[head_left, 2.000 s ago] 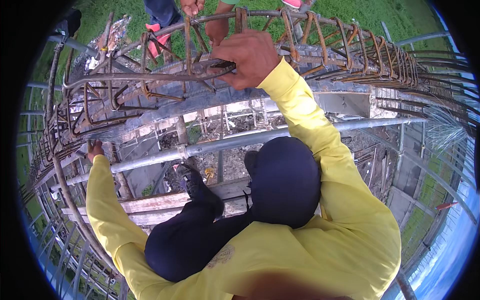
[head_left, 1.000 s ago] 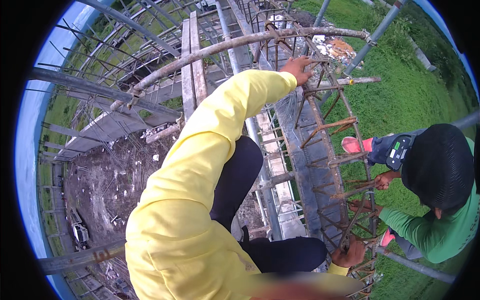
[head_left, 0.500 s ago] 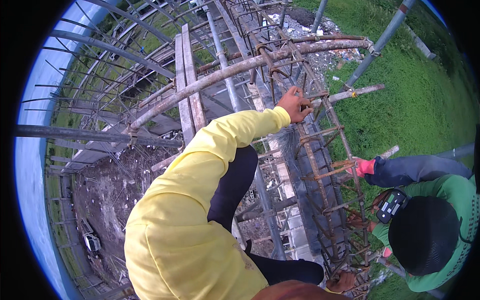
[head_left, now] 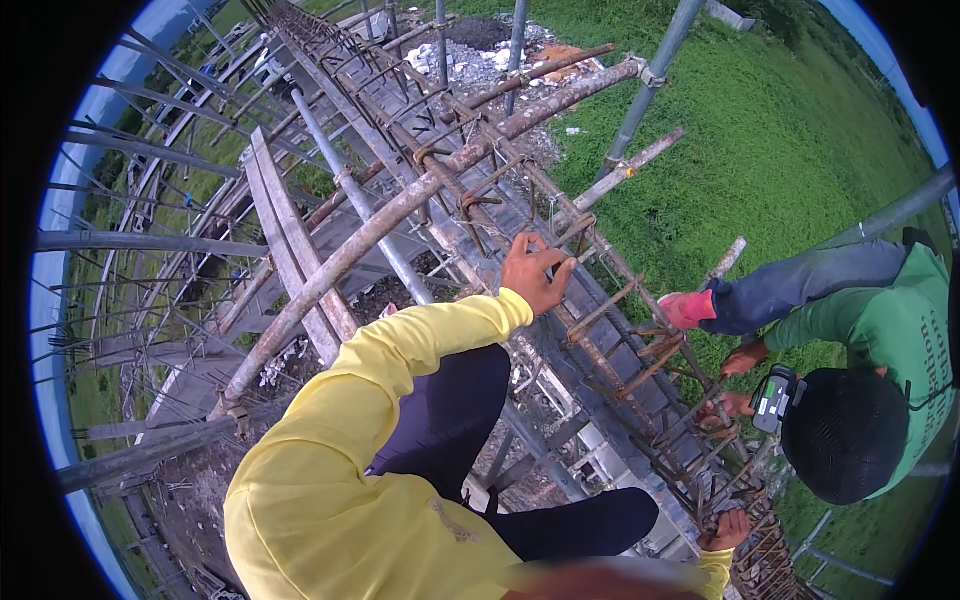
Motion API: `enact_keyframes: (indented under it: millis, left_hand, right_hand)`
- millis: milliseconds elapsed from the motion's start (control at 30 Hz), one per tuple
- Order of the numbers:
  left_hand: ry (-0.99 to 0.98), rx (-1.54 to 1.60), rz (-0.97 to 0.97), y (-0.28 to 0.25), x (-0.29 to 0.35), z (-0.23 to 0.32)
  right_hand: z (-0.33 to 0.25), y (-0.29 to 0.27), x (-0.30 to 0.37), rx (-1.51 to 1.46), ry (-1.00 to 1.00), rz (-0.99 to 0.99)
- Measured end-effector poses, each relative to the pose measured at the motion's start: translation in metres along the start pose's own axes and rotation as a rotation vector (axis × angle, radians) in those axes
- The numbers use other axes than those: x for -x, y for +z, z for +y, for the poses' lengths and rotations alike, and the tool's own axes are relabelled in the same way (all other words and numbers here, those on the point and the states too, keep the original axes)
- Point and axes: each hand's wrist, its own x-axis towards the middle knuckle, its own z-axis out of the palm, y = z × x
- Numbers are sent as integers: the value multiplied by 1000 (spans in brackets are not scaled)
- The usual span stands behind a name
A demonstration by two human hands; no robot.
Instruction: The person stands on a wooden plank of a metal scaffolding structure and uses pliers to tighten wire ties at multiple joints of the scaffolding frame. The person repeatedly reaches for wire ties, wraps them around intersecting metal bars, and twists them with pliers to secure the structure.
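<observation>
My left hand (head_left: 538, 274), in a yellow sleeve, reaches out over a long rebar cage (head_left: 600, 328) of rusty bars and square stirrups. Its fingers are bent toward the thumb beside the top bars; anything between them is too small to make out. Low in the picture, my right hand (head_left: 728, 530) is closed at the near part of the same cage, where the stirrups crowd together. What it grips is hidden. Grey formwork panels (head_left: 600, 285) run along under the bars. My dark-trousered legs are bent beside the cage.
Across the cage crouches a co-worker in a green shirt (head_left: 868, 335) and black cap, hands on the bars. A rusty pipe (head_left: 370, 235) crosses the cage; steel posts (head_left: 650, 85) and two planks (head_left: 295, 245) stand around. Ground lies far below at left, grass (head_left: 770, 170) at right.
The view has turned, so the cage now slants from upper left to lower right. My left hand appears lower and further left; my right hand shows more fully. The co-worker's hands have shifted on the bars.
</observation>
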Motion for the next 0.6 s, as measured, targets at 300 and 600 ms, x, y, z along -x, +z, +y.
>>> enact_keyframes:
  millis: [300, 600]
  left_hand:
    - [-87, 18, -118, -7, -8, 4]
    - [-10, 57, -193, -7, -5, -8]
  right_hand:
    - [-5, -6, -8, 43, 49, -110]
    - [-15, -20, -13, 115, 123, -251]
